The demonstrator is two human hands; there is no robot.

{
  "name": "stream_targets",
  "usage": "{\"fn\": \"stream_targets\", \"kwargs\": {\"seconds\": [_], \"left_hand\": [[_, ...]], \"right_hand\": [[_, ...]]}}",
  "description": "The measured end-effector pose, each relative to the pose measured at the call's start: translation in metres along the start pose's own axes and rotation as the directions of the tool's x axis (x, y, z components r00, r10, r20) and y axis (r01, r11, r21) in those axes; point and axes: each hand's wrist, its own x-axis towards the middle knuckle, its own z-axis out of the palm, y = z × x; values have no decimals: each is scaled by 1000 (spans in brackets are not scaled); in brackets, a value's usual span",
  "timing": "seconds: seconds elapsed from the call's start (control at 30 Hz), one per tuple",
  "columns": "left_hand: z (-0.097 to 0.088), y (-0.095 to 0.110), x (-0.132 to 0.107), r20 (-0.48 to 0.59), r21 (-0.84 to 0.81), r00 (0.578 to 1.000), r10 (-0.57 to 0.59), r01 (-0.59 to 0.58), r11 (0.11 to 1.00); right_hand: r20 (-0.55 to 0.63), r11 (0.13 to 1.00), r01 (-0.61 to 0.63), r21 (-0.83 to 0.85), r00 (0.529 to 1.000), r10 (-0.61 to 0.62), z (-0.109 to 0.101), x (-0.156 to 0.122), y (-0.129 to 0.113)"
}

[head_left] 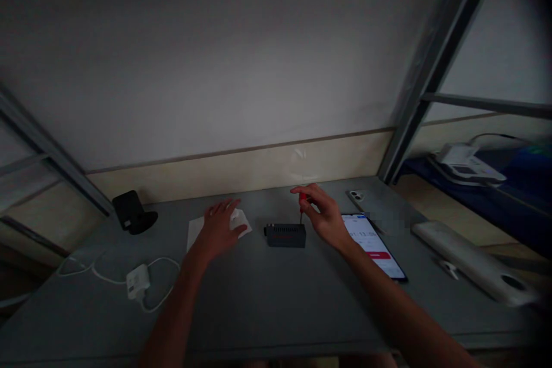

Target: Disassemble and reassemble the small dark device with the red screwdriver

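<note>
A small dark box [286, 237] with a row of slots along its top and metal connectors at its left end lies at the middle of the table. My right hand [321, 213] is closed around the red handle of a screwdriver [302, 204], whose shaft points down at the box's right end. To the left, my left hand [221, 225] rests over a white sheet of paper [196, 229] with its fingers spread. Something small and whitish lies by those fingers, too unclear to name.
A tablet [375, 250] showing a timer lies right of the box, partly behind my right forearm. Beyond it are a phone [356, 198] and a long grey case [470, 261]. On the left are a black stand [131, 214] and a white adapter with a cable [138, 282].
</note>
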Motion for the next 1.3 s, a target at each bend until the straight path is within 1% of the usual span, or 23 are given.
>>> {"fn": "stream_targets", "kwargs": {"seconds": [0.07,0.13,0.17,0.23,0.3,0.37,0.43,0.53,0.6,0.67,0.73,0.77,0.8,0.87,0.93,1.03,1.13,1.2,1.3], "left_hand": [[-4,38,2,-56,-123,987,151,-157,980],[-2,76,6,-63,-216,955,291,-298,930],[2,92,9,-62,-248,940,337,-341,907],[12,115,14,-39,-284,921,387,-382,879],[25,124,19,-5,-305,919,395,-377,874],[34,124,20,9,-331,925,380,-356,874],[39,120,20,1,-355,931,364,-340,871],[38,113,17,-38,-351,940,339,-331,876],[34,105,15,-58,-342,951,303,-304,889],[31,93,15,-22,-374,968,251,-241,896],[31,77,17,84,-459,974,211,-150,876],[32,69,18,133,-511,972,194,-100,854],[35,61,20,158,-556,971,178,-61,829],[43,50,24,154,-647,978,139,-7,763],[55,45,28,130,-731,986,100,27,682],[74,46,32,151,-826,987,57,94,556],[86,48,35,176,-884,984,31,144,446],[89,49,35,174,-902,984,30,147,406],[89,49,35,165,-910,986,38,137,392]], "right_hand": [[13,999,-26,24,1000,26,-1,-1,-1],[29,997,-59,58,998,57,-1,-2,-3],[34,995,-73,75,997,70,-1,-2,-3],[35,994,-73,87,997,70,-1,-3,-5],[8,998,-27,54,1000,26,0,-2,-6],[-30,1000,20,14,999,-20,0,-1,-7],[-44,1000,22,14,999,-21,0,1,-7],[-14,998,-22,63,1000,23,-2,1,-7],[-7,997,-28,68,1000,28,-3,0,-6],[-18,999,-11,37,1000,12,-4,0,-6],[-35,1000,9,-11,999,-10,-5,-1,-5],[-40,999,18,-32,999,-19,-5,-1,-5],[-47,999,25,-48,999,-28,-4,-1,-5],[-51,998,31,-60,998,-34,-4,-1,-5],[-46,998,18,-52,999,-20,-4,0,-4],[-48,998,13,-58,999,-16,-3,2,-4],[-73,996,34,-78,997,-40,-3,3,-4],[-68,1000,6,-31,998,-8,-3,2,-5],[-22,994,-74,75,997,76,-3,-1,-7]]}}
